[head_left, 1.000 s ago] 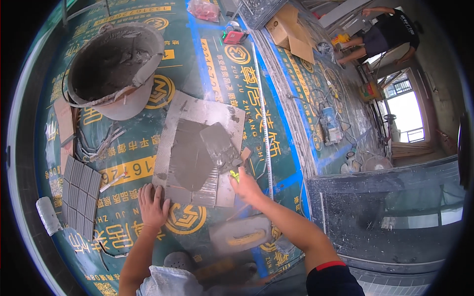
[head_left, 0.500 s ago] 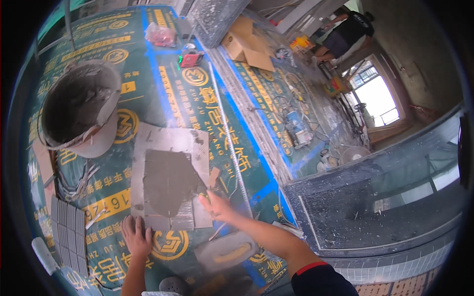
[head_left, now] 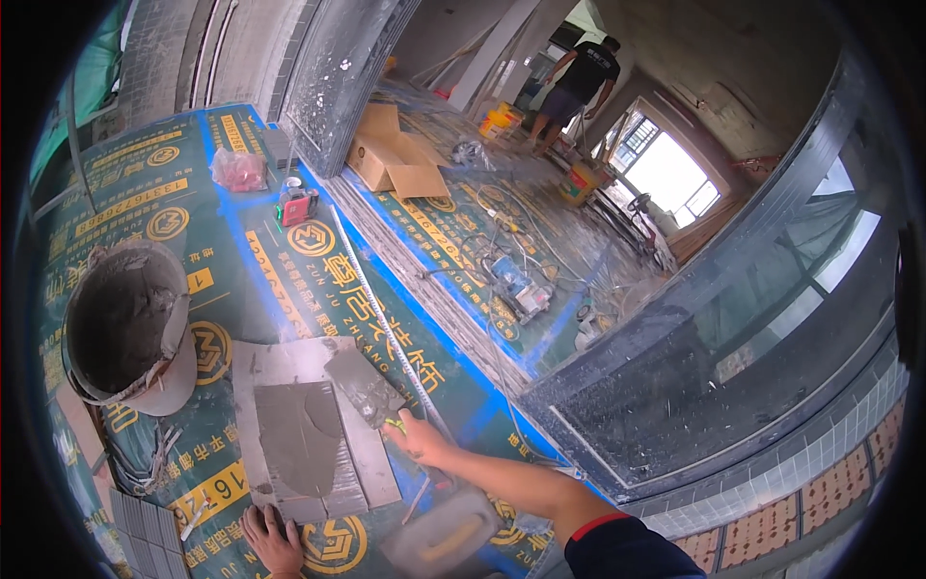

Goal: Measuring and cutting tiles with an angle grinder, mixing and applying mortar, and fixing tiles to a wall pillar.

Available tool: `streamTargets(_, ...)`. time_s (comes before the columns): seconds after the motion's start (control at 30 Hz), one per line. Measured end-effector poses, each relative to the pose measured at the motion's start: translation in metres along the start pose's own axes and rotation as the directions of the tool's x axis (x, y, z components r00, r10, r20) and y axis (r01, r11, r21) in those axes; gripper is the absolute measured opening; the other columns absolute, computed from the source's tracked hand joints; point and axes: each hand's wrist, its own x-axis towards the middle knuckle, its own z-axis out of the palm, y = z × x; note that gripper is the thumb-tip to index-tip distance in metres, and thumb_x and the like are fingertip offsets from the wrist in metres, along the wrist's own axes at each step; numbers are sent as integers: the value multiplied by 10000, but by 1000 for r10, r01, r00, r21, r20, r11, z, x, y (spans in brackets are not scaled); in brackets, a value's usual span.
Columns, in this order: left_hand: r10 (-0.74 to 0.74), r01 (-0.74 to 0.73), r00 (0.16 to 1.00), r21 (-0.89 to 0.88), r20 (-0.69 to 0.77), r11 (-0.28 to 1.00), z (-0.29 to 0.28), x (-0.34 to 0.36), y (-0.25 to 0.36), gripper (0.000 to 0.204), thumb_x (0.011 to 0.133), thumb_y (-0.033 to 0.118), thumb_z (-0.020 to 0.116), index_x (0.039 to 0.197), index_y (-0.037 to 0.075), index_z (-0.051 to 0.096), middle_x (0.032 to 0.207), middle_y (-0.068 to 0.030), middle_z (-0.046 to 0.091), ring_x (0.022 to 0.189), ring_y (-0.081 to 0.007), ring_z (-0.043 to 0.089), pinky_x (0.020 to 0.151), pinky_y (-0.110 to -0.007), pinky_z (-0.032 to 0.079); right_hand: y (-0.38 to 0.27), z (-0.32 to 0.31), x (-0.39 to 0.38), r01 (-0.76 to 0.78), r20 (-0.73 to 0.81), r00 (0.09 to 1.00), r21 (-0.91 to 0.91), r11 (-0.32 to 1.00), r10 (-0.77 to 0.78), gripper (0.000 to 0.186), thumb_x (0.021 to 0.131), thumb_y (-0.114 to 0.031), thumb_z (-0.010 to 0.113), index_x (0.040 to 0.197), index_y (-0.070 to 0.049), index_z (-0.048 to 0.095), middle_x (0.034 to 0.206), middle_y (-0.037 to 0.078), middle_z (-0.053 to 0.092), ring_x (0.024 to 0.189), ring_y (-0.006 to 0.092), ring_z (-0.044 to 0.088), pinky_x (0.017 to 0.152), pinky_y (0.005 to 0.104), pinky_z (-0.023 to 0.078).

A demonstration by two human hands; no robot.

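My right hand (head_left: 420, 436) grips a putty knife (head_left: 362, 384) by its green handle; its mortar-smeared blade is over the upper right corner of a pale board (head_left: 376, 478) on the covered floor. A grey patch of mortar (head_left: 294, 434) is spread on that board. My left hand (head_left: 275, 540) lies with fingers apart at the board's lower left edge. A mortar bucket (head_left: 135, 328) stands at the upper left of the board. A ribbed grey tile (head_left: 135, 536) lies left of my left hand. A trowel (head_left: 434, 540) lies below my right forearm.
A long straightedge (head_left: 371, 314) lies beside the door track. Beyond are a red laser level (head_left: 297, 207), a pink bag (head_left: 238, 170), an open carton (head_left: 381, 154), a blue power tool (head_left: 516, 285) and cables. A glass door (head_left: 694, 367) borders the right. A person (head_left: 574, 87) stands in the room.
The view has tilted up, so the floor items sit lower in frame. The putty knife's blade has moved off the mortar patch to the board's upper right. My left hand still rests at the edge.
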Motion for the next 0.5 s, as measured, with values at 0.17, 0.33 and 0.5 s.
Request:
streamTargets(0.17,5,-5,1000,-1,0,1000,2,0,-4,522,952,341,595,1354,12,541,1444,-282,442,1355,-519,372,1169,-613,266,-6,-2,-6,76,0,997,49,996,-76,533,1036,-525,511,1088,3,468,870,344,658,870,525,660,736,554,503)
streamTargets(0.33,45,-44,999,24,-31,999,10,4,-8,518,953,338,594,1357,20,535,1435,-274,449,1342,-516,386,1171,-610,265,-17,-11,-2,18,-6,1000,35,999,-18,585,1033,-555,500,1131,21,482,936,354,659,925,527,656,778,550,505)
streamTargets(0.5,18,-19,1000,13,8,1000,3,2,-5,521,932,339,602,1333,13,539,1413,-287,452,1340,-512,392,1176,-632,263,-47,-31,-8,17,109,994,8,1000,-18,700,1014,-582,520,1270,69,508,1075,361,659,1048,494,658,876,523,509)
